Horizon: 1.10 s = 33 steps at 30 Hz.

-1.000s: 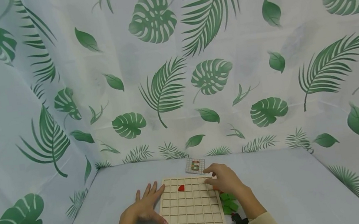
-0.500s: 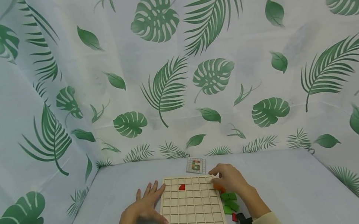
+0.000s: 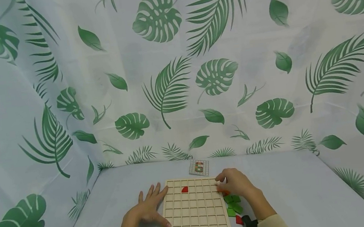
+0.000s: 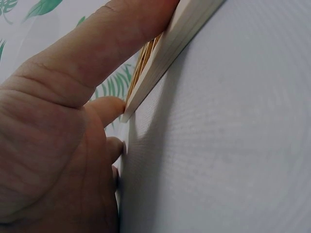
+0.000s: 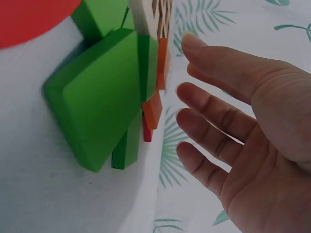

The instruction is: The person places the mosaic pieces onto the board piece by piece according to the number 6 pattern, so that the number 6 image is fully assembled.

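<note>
A square wooden grid board point(image 3: 197, 212) lies on the table, with one red quarter-round piece point(image 3: 185, 189) in a cell near its far side. At the board's left edge my left hand point(image 3: 147, 210) is spread, thumb and index finger resting on the rim; the left wrist view shows the thumb over the board's side point(image 4: 158, 63). My right hand point(image 3: 238, 184) hovers by the far right corner, fingers loosely bent. Nothing shows between its fingers in the right wrist view. Close to them are orange pieces point(image 5: 152, 111), partly hidden under the hand in the head view.
Beyond the board lies a small pattern card point(image 3: 199, 167) with a coloured grid. Several green tiles point(image 3: 234, 206) are heaped along the board's right side, with red pieces point(image 3: 239, 219) nearer the front. A leaf-printed cloth point(image 3: 179, 91) encloses the table behind and at the sides.
My right hand has drawn back to the right, from above the board's far right cells to its right edge by the orange pieces. The left hand stays in place.
</note>
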Available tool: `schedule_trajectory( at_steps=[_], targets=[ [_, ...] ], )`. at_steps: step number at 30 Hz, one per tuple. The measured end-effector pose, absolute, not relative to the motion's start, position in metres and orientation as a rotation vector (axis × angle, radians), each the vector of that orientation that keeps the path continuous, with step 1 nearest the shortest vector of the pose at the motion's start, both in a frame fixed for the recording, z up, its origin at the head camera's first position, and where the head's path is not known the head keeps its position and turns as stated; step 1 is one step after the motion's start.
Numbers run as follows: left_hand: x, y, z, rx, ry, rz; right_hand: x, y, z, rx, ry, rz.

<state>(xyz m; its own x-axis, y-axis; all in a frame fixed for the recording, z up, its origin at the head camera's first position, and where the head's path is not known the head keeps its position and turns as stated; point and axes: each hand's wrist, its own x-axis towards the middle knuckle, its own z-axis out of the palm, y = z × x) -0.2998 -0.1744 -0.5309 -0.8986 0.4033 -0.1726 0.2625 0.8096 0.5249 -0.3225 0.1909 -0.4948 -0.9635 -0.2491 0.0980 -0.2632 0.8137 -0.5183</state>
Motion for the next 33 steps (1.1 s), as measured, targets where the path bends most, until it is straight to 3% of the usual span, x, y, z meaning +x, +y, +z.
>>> schedule_trajectory(
  at_steps=[33],
  targets=[
    [-0.3,-0.173,-0.527,0.485,2.717,0.719,-0.329,0.193,-0.505,0.564,-2.957,0.772]
  ],
)
